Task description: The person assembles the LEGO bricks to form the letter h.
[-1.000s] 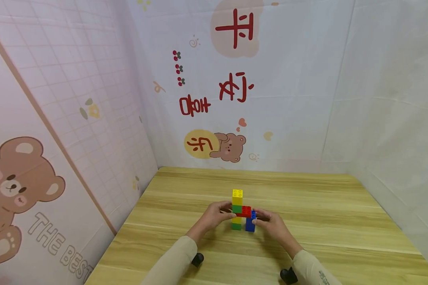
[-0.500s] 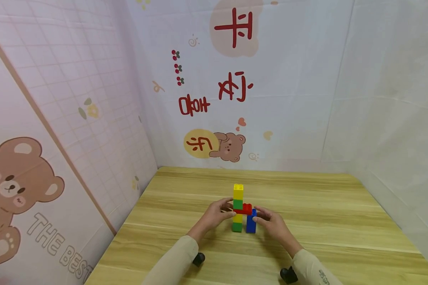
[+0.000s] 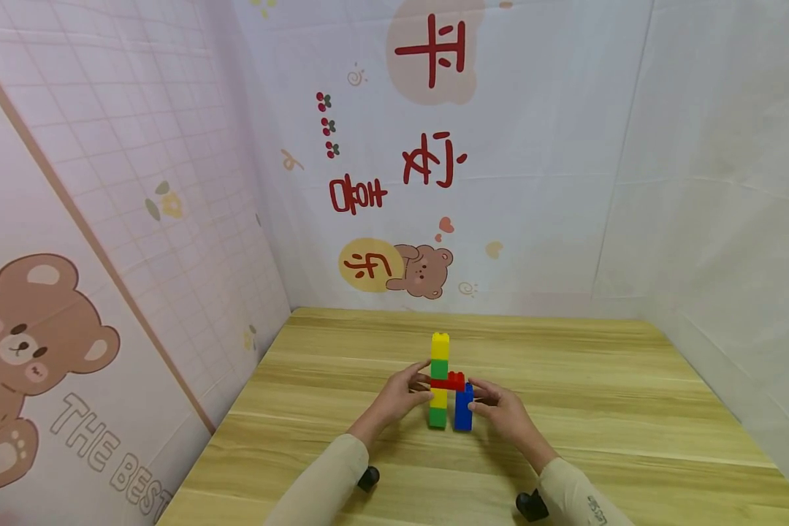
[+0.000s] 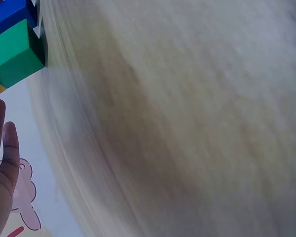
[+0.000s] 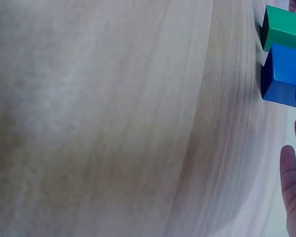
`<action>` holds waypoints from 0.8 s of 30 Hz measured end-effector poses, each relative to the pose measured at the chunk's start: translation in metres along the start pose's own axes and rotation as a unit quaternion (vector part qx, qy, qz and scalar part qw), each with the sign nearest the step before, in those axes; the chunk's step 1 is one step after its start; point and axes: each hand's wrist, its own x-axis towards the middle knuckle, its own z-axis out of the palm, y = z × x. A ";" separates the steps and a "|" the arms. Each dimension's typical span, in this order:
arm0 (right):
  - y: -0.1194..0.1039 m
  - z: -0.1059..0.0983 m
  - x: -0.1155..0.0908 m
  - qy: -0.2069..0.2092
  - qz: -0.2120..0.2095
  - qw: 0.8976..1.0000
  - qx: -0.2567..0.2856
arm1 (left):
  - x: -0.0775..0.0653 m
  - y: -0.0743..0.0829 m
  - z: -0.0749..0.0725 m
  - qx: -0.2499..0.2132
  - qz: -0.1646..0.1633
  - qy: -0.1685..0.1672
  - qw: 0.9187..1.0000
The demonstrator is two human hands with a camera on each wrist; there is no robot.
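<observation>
A toy brick structure (image 3: 439, 369) is between both hands in the head view. Its left column stacks yellow, green, red, yellow and green bricks. The red brick (image 3: 455, 381) bridges to a blue column (image 3: 463, 409) on the right. My left hand (image 3: 396, 400) holds the left column, thumb in front, fingers partly hidden behind. My right hand (image 3: 508, 418) pinches the blue column's upper part between thumb and fingers. The structure's top leans away from me. The left wrist view catches the low green brick (image 4: 17, 57); the right wrist view catches the blue column's lower end (image 5: 286, 74).
The wood-grain table (image 3: 598, 387) extends around the hands. Printed cloth walls stand at the back (image 3: 532, 183), left (image 3: 145, 109) and right (image 3: 730, 219). Black wrist devices sit under the left sleeve (image 3: 322, 475) and the right sleeve (image 3: 575, 489).
The brick structure has tilted, its top going back so that the front faces show more and the top studs less. Both hands have kept hold and hardly shifted.
</observation>
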 end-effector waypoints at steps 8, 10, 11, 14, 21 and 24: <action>0.001 0.000 0.000 -0.012 0.003 1.000 -0.013 | 0.000 -0.002 0.003 0.010 -0.010 -0.016 1.000; 0.001 0.000 -0.002 -0.022 0.004 1.000 -0.011 | 0.000 -0.003 0.004 0.002 -0.015 -0.022 1.000; 0.001 -0.001 -0.002 -0.027 0.005 1.000 -0.011 | 0.000 -0.004 0.004 -0.001 -0.018 -0.025 1.000; 0.001 -0.002 -0.004 -0.042 0.009 0.999 -0.008 | 0.000 -0.005 0.005 -0.004 -0.028 -0.031 0.999; 0.002 -0.005 -0.006 -0.071 0.007 0.997 -0.021 | 0.000 -0.006 0.005 0.004 -0.041 -0.043 0.998; 0.004 -0.005 -0.005 -0.081 0.007 0.996 -0.021 | 0.000 -0.007 0.005 0.017 -0.045 -0.051 0.998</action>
